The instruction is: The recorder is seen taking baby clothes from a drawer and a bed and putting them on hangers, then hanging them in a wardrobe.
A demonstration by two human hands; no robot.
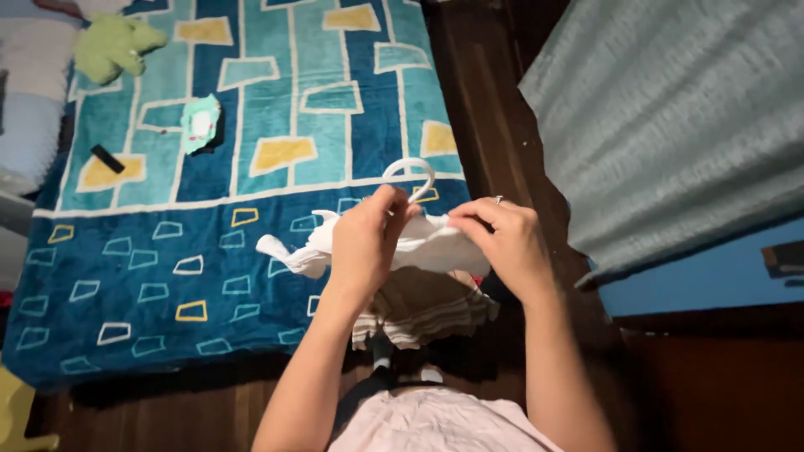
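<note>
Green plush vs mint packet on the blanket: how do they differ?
The green plush toy is yellow-green and lumpy with limbs sticking out; the mint packet is pale mint with a white patch and lies flat. The plush toy is larger. It sits at the blanket's far left corner, partly on pale bedding; the mint packet lies further in, wholly on the pattern. Both rest untouched, far from the hands.

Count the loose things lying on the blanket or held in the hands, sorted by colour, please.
White: 2, the small garment gripped by the left hand and right hand, and the hanger with its hook showing above the garment
Green: 2, the plush toy and the mint-green packet
Black: 1, a small bar-shaped object
Total: 5
</note>
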